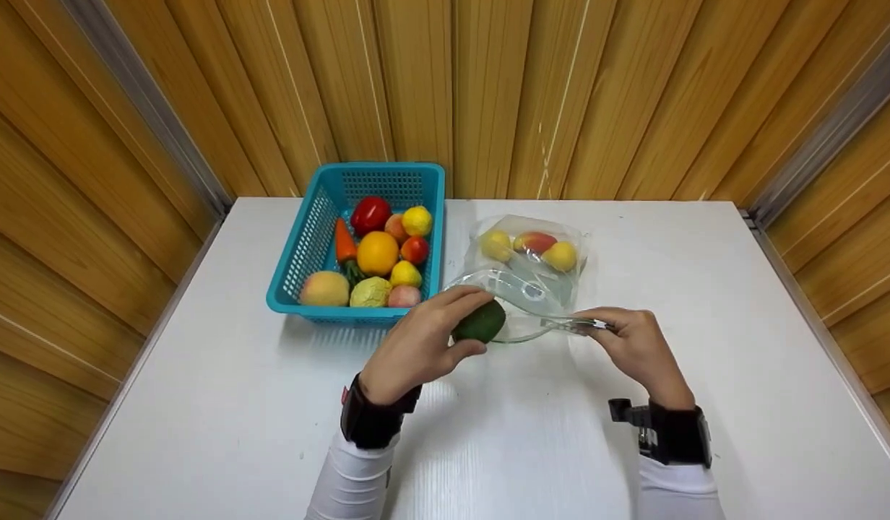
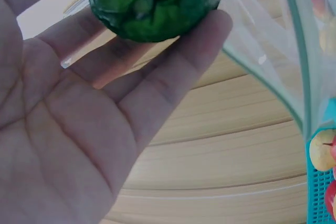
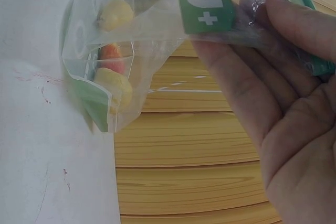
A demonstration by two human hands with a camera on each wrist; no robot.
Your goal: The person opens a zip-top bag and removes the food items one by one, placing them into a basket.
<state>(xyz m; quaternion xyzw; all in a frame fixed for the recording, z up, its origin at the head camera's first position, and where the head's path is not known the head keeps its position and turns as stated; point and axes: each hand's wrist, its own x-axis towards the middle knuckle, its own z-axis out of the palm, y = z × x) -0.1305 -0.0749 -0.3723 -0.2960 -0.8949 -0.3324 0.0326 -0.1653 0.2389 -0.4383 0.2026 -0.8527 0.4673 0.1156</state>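
Observation:
My left hand (image 1: 423,343) holds a dark green avocado (image 1: 481,322) between thumb and fingers, at the mouth of a clear zip bag (image 1: 510,285). In the left wrist view the glossy end of the avocado (image 2: 157,3), with its stem nub, faces the palm. My right hand (image 1: 636,347) pinches one end of the bag's green-edged opening, which gapes toward the left hand. Inside the bag's far end lie two yellow fruits (image 1: 496,245) and a red-and-yellow mango (image 1: 535,242). The right wrist view shows a green printed label (image 3: 207,3) beside the right fingers.
A teal plastic basket (image 1: 290,308) stands left of the bag, holding a carrot (image 1: 345,242), an orange (image 1: 378,253), a red bell pepper (image 1: 371,216), a peach (image 1: 325,289) and several other fruits. The white table (image 1: 221,375) meets wood-look panels (image 1: 488,94) behind.

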